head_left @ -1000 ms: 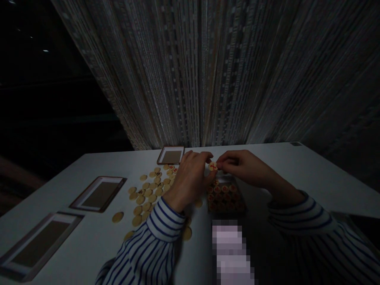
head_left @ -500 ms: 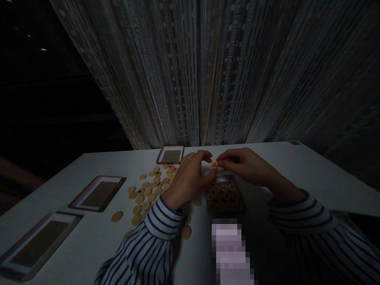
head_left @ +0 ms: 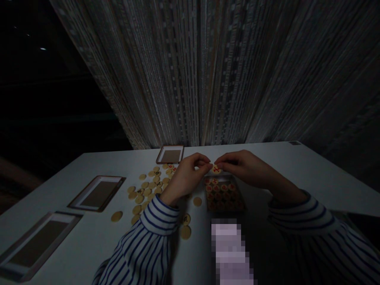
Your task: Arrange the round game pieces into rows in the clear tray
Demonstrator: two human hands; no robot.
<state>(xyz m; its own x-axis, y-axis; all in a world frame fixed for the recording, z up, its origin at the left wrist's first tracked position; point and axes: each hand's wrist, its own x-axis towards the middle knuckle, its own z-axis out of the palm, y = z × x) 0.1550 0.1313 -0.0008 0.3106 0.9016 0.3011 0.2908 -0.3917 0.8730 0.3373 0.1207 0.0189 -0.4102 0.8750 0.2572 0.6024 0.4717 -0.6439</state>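
Note:
Between my two hands is a round, pale wooden Chinese chess piece with a red character facing up. My right hand pinches it from the right with thumb and fingertips. From the other side, my left hand is closed, thumb against forefinger, its tips at the piece's left edge. Just below and nearer to me sits a shallow box with rows of red-marked pieces. Its far row shows two pieces at the left and bare floor to their right.
Many loose pieces lie left of my left forearm, partly hidden by it. Three open, shallow trays stand farther out: a far one, a middle-left one and a near-left one. A strand curtain hangs behind the white table.
My left thumb and forefinger have come together and drawn left, uncovering the box's far-left corner and its pieces. The held piece has dropped very slightly; my right hand has hardly moved.

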